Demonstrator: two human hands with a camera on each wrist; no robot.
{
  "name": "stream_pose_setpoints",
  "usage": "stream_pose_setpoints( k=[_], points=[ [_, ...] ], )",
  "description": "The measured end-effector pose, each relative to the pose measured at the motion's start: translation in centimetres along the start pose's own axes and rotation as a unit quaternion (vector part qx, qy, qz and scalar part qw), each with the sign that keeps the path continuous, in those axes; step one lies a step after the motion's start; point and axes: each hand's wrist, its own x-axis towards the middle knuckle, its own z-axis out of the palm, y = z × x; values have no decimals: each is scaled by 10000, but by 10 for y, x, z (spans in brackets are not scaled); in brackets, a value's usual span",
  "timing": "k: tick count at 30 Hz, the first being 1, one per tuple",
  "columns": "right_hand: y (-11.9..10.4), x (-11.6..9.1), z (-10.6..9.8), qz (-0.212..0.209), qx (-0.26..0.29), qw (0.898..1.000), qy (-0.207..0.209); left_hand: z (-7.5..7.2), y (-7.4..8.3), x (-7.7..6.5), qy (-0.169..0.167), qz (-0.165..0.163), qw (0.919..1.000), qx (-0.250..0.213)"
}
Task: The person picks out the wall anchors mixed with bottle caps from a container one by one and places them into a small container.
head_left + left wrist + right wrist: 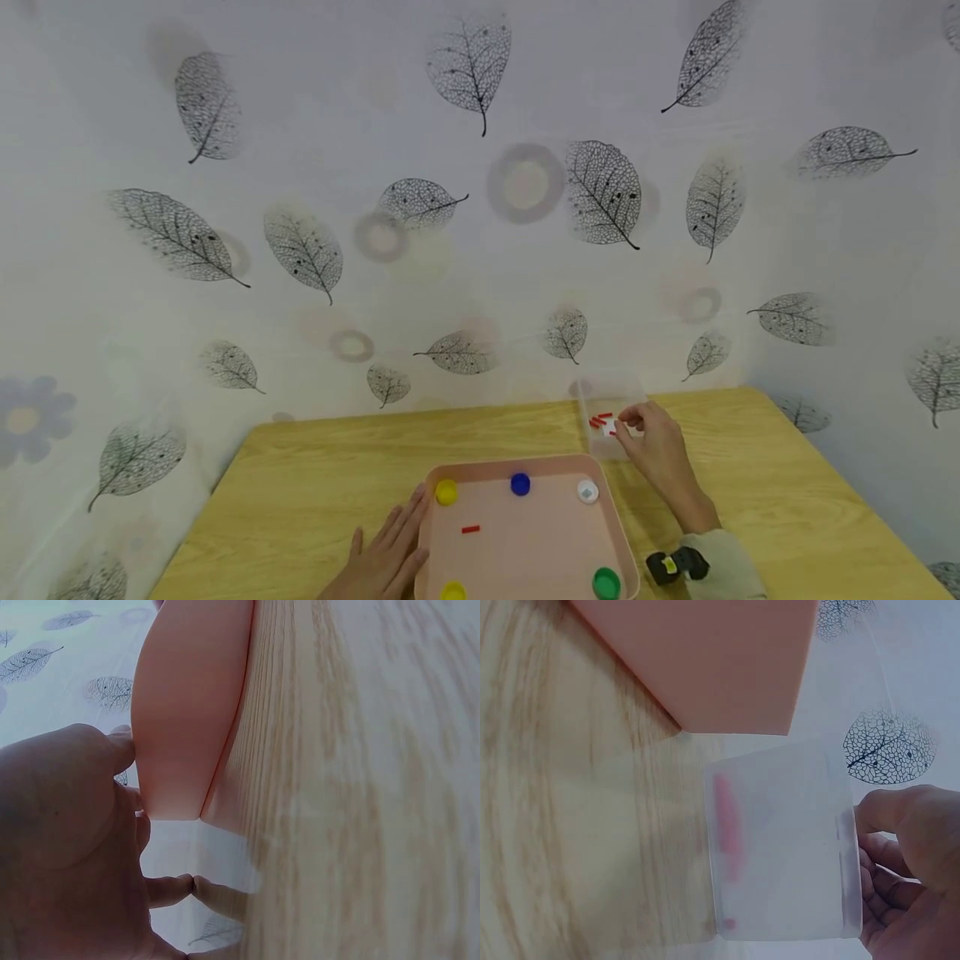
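A pink tray (525, 546) lies on the table. In it are a short red stick (470, 529), a blue cap (520, 484), a white cap (587, 492), a green cap (606, 583) and two yellow caps, one a yellow cap (446, 492) in the far left corner. Against the tray's left side rests my left hand (382, 554), fingers extended, thumb at the rim. My right hand (660, 446) reaches into a clear plastic box (595, 392) behind the tray's right corner. Its thumb and forefinger bend near several red sticks (597, 421); whether they pinch one is unclear.
The wooden table (322, 458) extends to both sides of the tray. Behind it stands a pale wall (480, 250) with a leaf pattern. The clear box wall (780, 847) stands close to the tray's outer side (712, 667).
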Motion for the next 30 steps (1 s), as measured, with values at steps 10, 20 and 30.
stream_pose_setpoints(
  k=[10, 20, 30],
  points=[
    [-6, 4, -8, -128, 160, 9996, 170, -1, 2, 0, -82, -44, 9999, -132],
    [-32, 9, -24, -191, 673, 9976, -14, 0, 0, 0, 0, 31, 10000, 1],
    [-69, 7, -30, -153, 1229, 9912, -463, -1, 0, -1, 44, 95, 9999, 68]
  ],
)
